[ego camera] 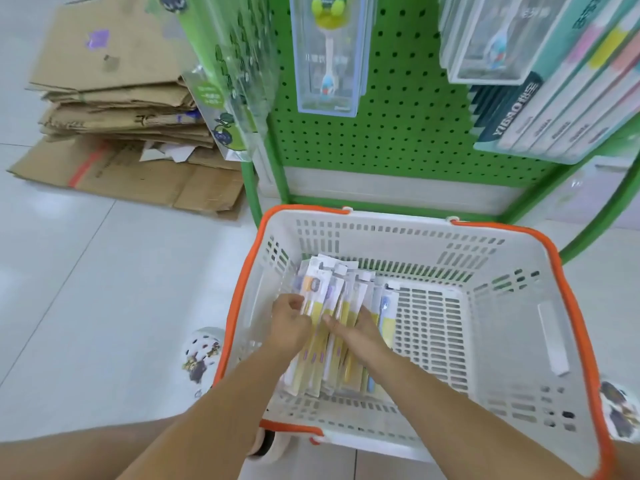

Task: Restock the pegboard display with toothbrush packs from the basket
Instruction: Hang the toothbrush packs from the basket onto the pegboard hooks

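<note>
Inside the basket (512,258), at its 9 o'clock side, lie the packs (341,299). Left hand (289,322) pinches the pile's left edge, fingers curled. Right hand (356,329) rests flat on top, fingers straight. Pegboard (398,133) stands at 12 o'clock.

The basket (512,265) stands open-topped, its right half bare floor grid; toothbrush packs (332,327) crowd its left half; beyond its far rim, hanging packs (327,53) overhang the green pegboard (408,109).
</note>
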